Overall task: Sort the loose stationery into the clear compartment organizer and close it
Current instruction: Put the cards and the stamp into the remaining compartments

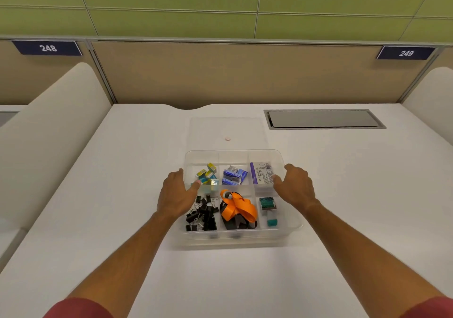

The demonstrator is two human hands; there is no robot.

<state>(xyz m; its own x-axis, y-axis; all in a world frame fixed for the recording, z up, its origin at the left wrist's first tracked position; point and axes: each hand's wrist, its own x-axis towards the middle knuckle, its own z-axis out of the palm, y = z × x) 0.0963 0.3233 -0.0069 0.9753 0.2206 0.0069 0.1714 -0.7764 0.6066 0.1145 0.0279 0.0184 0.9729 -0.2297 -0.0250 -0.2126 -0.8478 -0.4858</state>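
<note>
A: The organizer (pixel 235 195) sat on the table (pixel 122 195), filled, its lid (pixel 228 131) lying flat just behind it.

B: The left hand (pixel 175 195) and right hand (pixel 295 187) flanked it, fingers relaxed, holding nothing. The tall orange lanyard (pixel 239 207) could block closing.

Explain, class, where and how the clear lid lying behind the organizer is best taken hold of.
Probably by its two short side edges, one hand on each, coming from left and right. The clear lid lies flat on the desk behind the organizer, so only its rim offers grip. The left hand and right hand already flank the organizer.
</note>
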